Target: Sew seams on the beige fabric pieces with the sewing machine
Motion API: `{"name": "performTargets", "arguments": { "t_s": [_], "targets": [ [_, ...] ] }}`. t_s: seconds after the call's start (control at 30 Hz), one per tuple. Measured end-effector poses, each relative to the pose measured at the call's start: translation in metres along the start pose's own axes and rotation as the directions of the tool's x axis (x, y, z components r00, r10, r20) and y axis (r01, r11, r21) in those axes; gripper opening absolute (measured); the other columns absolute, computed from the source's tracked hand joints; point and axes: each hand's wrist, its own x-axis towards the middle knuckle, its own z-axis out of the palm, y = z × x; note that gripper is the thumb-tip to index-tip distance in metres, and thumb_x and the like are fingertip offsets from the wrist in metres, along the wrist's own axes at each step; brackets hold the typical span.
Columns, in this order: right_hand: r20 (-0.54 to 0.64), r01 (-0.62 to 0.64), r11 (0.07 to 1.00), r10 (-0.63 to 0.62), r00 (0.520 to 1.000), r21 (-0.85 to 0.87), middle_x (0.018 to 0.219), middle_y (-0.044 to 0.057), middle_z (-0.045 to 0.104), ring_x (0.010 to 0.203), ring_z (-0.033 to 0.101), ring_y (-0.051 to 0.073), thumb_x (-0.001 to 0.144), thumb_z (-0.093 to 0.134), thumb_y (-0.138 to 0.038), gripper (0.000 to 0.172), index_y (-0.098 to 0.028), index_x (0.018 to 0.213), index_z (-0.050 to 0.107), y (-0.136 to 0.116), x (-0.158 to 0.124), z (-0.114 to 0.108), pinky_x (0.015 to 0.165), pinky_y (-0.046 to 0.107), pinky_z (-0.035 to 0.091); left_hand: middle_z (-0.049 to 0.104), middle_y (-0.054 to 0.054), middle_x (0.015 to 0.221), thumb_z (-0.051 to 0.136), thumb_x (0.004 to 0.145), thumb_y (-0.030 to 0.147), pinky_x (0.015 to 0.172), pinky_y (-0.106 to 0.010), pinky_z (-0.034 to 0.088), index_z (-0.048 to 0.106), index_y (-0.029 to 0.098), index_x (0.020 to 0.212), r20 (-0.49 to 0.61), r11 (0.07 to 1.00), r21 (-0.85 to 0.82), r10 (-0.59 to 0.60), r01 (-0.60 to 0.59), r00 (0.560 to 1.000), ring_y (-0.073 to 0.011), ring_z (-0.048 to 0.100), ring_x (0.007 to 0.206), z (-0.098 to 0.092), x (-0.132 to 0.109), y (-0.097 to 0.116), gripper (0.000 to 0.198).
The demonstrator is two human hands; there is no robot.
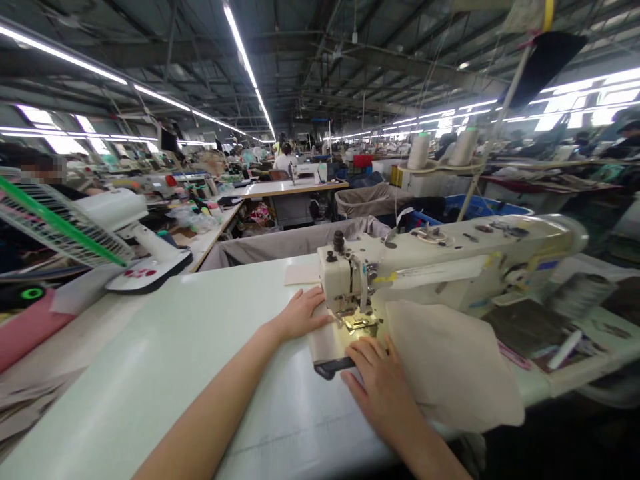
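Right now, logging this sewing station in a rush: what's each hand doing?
Left hand: open, flat on the beige fabric beside the sewing machine head.
Right hand: open, fingers pressing the fabric before the presser foot; no grip on anything.

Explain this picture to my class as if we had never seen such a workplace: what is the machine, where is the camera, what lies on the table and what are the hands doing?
The camera sits on the worker's head, looking forward and down, so you see that person's own arms. The pale machine is an industrial sewing machine on a long light table in a big workshop. The left hand lies flat on beige cloth just left of the lit needle area. The right hand presses flat on the cloth in front of it. Neither hand grips anything. A larger fold of beige fabric drapes to the right. A white desk fan stands at far left. Other people work at benches behind.
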Motion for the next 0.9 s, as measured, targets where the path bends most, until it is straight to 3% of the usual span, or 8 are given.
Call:
{"name": "performTargets", "arguments": {
  "t_s": [0.7,0.9],
  "targets": [
    [-0.005,0.006,1.0,-0.006,1.0,0.013,0.117,0.007,0.069,0.116,0.058,0.029,0.095,0.062,-0.022,0.016,-0.024,0.111,0.064,0.0,0.004,0.003,0.115,0.065,0.025,0.057,-0.007,0.143,0.063,0.093,0.041,0.113,-0.044,0.037,0.061,0.026,0.133,-0.032,0.996,-0.008,0.094,-0.094,0.995,-0.0279,0.051,0.132,0.004,0.012,-0.016,0.043],
    [-0.01,-0.001,1.0,0.001,1.0,-0.006,0.117,0.005,0.07,0.116,0.059,0.029,0.095,0.063,-0.021,0.017,-0.025,0.111,0.065,0.0,0.008,0.005,0.114,0.064,0.028,0.063,-0.01,0.133,0.066,0.091,0.03,0.109,-0.046,0.044,0.065,0.022,0.124,-0.092,0.991,0.137,0.021,-0.008,0.996,-0.0294,0.057,0.124,-0.008,0.01,0.004,0.034]
  ]
}}
